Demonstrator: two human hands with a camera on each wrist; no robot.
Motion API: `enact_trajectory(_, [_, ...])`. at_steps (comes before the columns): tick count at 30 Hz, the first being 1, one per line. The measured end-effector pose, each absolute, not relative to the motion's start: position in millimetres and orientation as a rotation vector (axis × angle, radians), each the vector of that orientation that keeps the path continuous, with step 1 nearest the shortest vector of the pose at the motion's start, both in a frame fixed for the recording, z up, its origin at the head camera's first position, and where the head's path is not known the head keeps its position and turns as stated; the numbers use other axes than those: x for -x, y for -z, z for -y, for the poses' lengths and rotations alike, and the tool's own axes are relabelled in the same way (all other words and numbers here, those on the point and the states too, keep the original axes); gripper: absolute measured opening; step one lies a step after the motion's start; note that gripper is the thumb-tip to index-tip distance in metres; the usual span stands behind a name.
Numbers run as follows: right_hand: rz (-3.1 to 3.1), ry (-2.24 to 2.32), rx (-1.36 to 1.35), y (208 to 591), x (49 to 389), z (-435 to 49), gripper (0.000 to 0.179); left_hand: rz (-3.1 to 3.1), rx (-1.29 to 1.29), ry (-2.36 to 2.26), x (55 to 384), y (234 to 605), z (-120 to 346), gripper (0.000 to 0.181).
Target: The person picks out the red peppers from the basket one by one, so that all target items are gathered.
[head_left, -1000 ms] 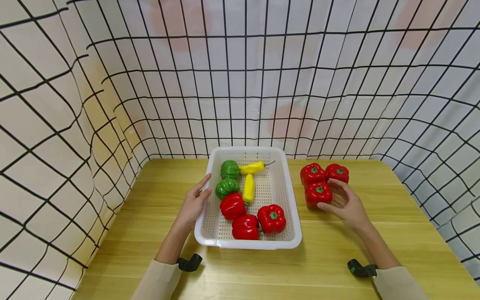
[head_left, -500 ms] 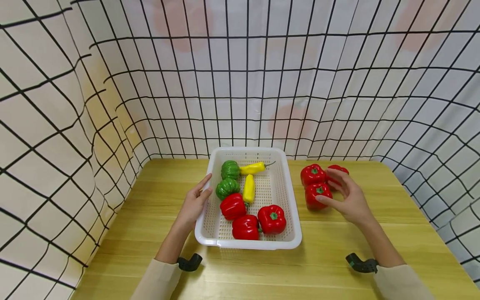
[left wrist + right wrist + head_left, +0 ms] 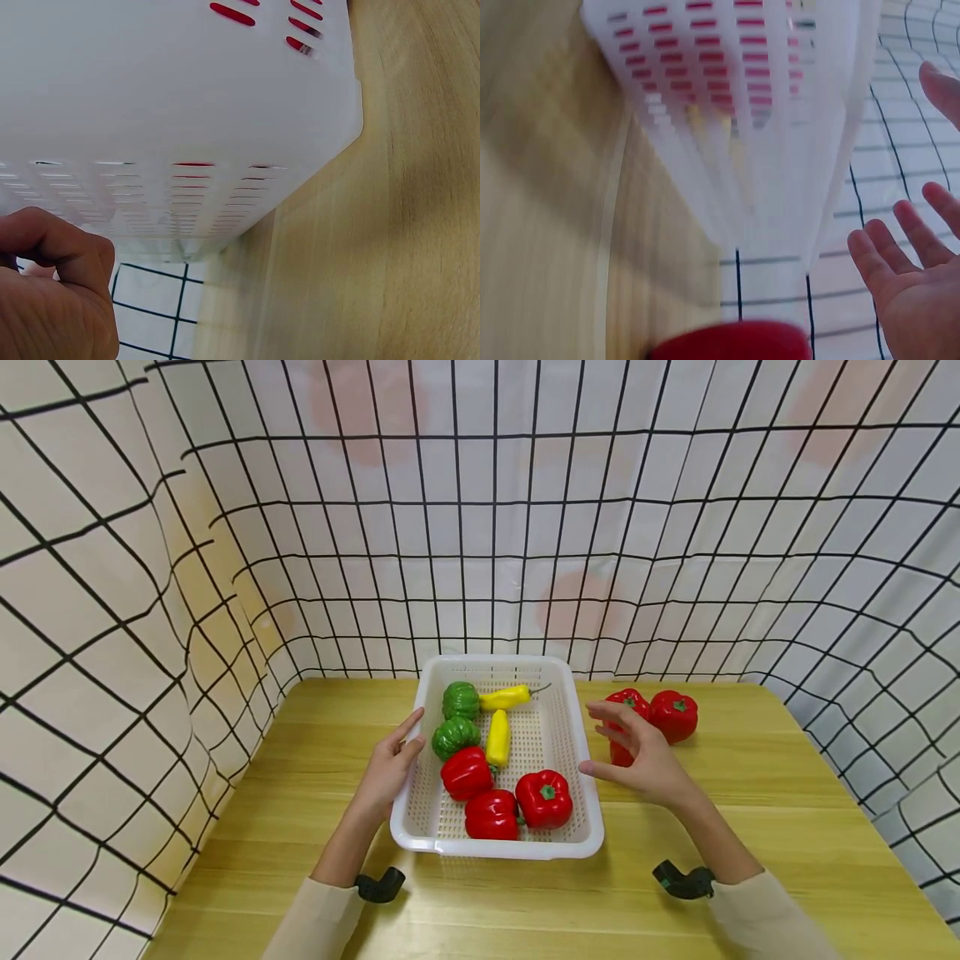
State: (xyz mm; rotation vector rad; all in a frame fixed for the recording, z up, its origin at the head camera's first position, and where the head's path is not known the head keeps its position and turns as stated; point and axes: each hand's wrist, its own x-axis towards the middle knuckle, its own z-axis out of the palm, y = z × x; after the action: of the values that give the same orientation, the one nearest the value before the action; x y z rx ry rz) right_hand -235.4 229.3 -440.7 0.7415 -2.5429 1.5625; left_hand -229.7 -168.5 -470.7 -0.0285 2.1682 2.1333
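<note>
A white plastic basket stands on the wooden table. My left hand grips its left rim, thumb on the inner side; the left wrist view shows curled fingers by the basket wall. Inside lie three red bell peppers, two ribbed green round vegetables and two yellow peppers. My right hand hovers beside the right rim, fingers spread and holding nothing. Behind it stand three more red bell peppers, two of them partly hidden by the hand.
The wooden table extends to both sides of the basket. Black wire mesh over white cloth encloses the back and sides. A black wrist camera sits on each wrist.
My right hand has moved left from the red bell peppers on the table to the basket's right rim, taking none along. The left hand and the basket stay in place.
</note>
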Motion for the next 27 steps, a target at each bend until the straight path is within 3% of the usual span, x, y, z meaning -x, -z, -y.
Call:
enact_trajectory(16, [2.600,-1.636,-1.023,437.4,235.7,-174.8,0.078,-2.165,0.004,-2.138,230.2,472.1,168.8,0.052])
enact_trajectory(27, [2.750,-1.354,-1.169,434.0,233.7,-163.5,0.081,-2.166,-0.001,-2.152,230.8,471.8,167.2,0.052])
